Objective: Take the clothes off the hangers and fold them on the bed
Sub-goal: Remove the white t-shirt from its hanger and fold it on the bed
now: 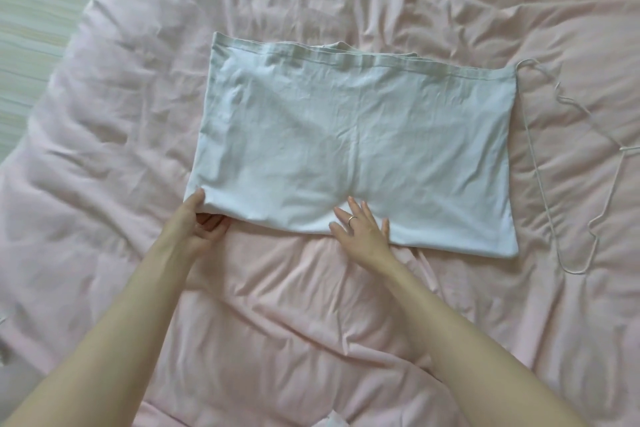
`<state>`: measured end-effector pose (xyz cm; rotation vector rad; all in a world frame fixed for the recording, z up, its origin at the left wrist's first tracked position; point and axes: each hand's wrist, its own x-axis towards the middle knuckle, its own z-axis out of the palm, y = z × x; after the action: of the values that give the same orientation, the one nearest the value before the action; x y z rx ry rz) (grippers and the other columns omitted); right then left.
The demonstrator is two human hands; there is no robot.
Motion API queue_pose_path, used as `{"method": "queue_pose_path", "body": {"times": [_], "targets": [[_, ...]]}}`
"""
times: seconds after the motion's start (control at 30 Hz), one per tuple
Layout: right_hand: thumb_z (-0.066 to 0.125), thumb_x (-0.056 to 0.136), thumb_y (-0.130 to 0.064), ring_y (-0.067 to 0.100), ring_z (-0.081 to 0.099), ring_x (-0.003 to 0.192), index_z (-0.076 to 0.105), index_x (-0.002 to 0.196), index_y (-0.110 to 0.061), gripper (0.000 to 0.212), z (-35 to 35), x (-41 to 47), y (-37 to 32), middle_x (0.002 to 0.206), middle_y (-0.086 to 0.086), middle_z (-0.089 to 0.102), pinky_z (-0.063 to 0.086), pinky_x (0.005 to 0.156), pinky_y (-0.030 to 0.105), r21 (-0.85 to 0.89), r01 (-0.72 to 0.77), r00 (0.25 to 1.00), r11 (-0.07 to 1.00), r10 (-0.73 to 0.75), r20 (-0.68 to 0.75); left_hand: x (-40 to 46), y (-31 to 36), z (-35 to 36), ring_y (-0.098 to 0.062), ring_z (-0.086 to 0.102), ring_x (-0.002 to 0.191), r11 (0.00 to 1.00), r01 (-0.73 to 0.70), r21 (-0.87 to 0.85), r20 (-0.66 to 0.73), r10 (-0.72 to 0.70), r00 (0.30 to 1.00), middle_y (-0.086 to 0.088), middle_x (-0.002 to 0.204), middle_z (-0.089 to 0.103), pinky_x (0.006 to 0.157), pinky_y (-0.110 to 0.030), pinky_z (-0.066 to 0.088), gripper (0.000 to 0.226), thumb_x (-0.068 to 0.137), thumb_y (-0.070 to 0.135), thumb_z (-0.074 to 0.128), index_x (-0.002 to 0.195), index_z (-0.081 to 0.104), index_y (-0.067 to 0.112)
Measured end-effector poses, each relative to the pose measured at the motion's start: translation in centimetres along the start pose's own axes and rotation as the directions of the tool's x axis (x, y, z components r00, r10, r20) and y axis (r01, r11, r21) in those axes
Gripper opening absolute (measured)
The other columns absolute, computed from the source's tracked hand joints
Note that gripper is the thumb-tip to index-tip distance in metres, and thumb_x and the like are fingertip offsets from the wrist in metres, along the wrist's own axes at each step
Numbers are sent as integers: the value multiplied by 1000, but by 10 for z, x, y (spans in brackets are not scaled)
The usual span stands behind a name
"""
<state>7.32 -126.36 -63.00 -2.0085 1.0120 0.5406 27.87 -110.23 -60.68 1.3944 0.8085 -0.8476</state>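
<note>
Pink and full of wrinkles, the blanket point(346, 305) covers the whole bed, and a bit of pale floor point(38, 10) shows at the far left.

A white piece of clothing point(353, 146) lies flat in the middle of the bed. It is off its hanger and looks folded into a wide block, with a stitched hem along its far edge. What kind of clothing it is, I cannot tell.

The left hand point(204, 224) is at the near left corner of the clothing. Its thumb lies on top of the cloth and its fingers curl under the edge, so it is pinching that corner. The right hand point(362, 227) lies flat on the near edge, close to the middle. Its fingers are straight and spread out, pressing the cloth down. It has a ring point(352, 218) on one finger.

A thin white wire hanger point(554, 163) lies on the blanket just to the right of the clothing. It is bare. Its far end comes right up to the clothing's far right corner; I cannot tell if they touch.

So the first part looks done for this piece. I think the fold is partway along: the block is wide, and one more fold from the left side would make it small and neat. No other clothes or hangers can be seen, so I cannot tell how many are left.
</note>
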Motion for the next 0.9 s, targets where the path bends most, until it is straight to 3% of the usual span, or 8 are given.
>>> {"method": "queue_pose_path", "body": {"times": [0.07,0.17,0.3,0.4,0.5,0.57,0.77,0.9], "targets": [[39,99,-40,11,22,141,53,131,-17,42,-13,4,0,148,-5,35,6,116,45,289,-32,999,957,37,-13,-9,0,11,-19,60,83,990,-130,48,-21,131,991,-5,87,58,75,-38,52,23,93,17,52,114,52,9],[43,98,-37,18,55,113,62,115,-1,44,-43,-2,8,119,10,62,37,103,35,759,-110,986,642,168,0,-32,-4,38,-20,55,86,872,-434,225,41,436,899,-2,89,55,80,-40,49,11,85,20,53,94,54,14],[36,99,-42,15,44,116,57,114,-13,39,-90,-18,37,121,4,57,35,105,42,960,-178,970,215,204,134,-75,-24,96,-13,41,68,411,-817,405,352,755,554,5,69,38,65,-31,39,19,84,24,50,71,36,22],[36,99,-44,19,54,109,59,103,-15,38,-124,-30,73,109,4,62,44,94,40,993,-113,969,-29,216,117,-114,-60,153,-9,33,62,93,-933,347,634,710,306,7,69,35,58,-21,30,16,88,17,47,79,36,13],[34,100,-44,19,61,99,59,104,-15,39,-148,-46,111,105,4,65,46,91,38,994,-45,968,-101,242,68,-145,-108,200,-14,34,65,-105,-975,198,835,539,111,-1,77,41,60,-26,30,13,89,17,47,82,36,13],[31,100,-45,18,62,97,61,104,-15,42,-157,-55,138,105,3,66,47,90,37,995,-23,963,-100,264,48,-158,-143,226,-20,37,66,-147,-974,174,911,399,103,-3,82,42,62,-32,32,14,90,15,49,85,37,14],[32,99,-45,13,56,66,62,101,-11,45,-157,-62,198,87,4,65,46,60,23,999,-36,952,-31,304,44,-138,-226,244,-28,52,108,-236,-941,245,946,-157,285,-10,121,54,88,-35,39,25,93,17,51,117,49,8],[56,93,-26,16,61,68,63,89,-9,19,-144,-49,204,80,7,65,51,57,25,975,-39,911,219,410,-56,-111,-219,222,-26,45,118,-341,-901,270,953,-42,301,-7,126,53,94,-34,36,27,92,15,54,119,53,11]]}}
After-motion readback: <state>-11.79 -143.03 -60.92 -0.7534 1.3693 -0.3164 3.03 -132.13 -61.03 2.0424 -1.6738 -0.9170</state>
